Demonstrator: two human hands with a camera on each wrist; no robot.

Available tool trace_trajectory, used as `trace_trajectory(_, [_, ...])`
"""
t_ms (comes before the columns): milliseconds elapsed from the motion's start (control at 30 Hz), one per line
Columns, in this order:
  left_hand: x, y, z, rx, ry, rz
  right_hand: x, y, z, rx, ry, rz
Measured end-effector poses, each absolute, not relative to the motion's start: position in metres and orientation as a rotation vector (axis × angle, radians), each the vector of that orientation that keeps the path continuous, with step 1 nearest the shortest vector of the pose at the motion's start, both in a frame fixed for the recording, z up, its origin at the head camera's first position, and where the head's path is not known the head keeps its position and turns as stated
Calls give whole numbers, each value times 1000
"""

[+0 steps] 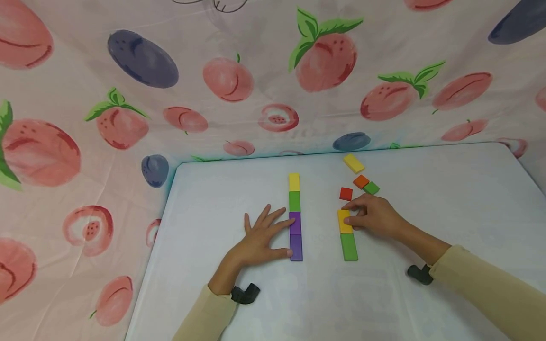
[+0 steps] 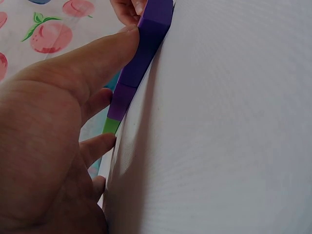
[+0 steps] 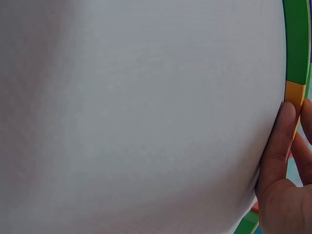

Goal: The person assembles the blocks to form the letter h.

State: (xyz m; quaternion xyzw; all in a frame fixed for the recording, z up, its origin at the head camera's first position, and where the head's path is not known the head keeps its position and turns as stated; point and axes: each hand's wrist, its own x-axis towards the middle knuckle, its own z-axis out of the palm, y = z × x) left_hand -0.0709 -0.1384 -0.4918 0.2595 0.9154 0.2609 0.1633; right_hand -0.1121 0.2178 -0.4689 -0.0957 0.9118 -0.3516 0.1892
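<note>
Block of yellow-orange — right hand pinching it — touches green block.

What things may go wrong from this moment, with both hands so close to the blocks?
The left hand touches the two purple blocks; a small push might bend their straight row.

The right hand pinches the amber block, which meets the long green block end to end; pressing unevenly could shift that one.

The red block lies just beyond the right fingertips, so it might get knocked.
</note>
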Motion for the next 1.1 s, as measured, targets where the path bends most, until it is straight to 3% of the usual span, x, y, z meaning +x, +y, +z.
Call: trace_trajectory(1100, [-72,-138,-493,737,2615,739,-112,215,-467,-379,2548,-857])
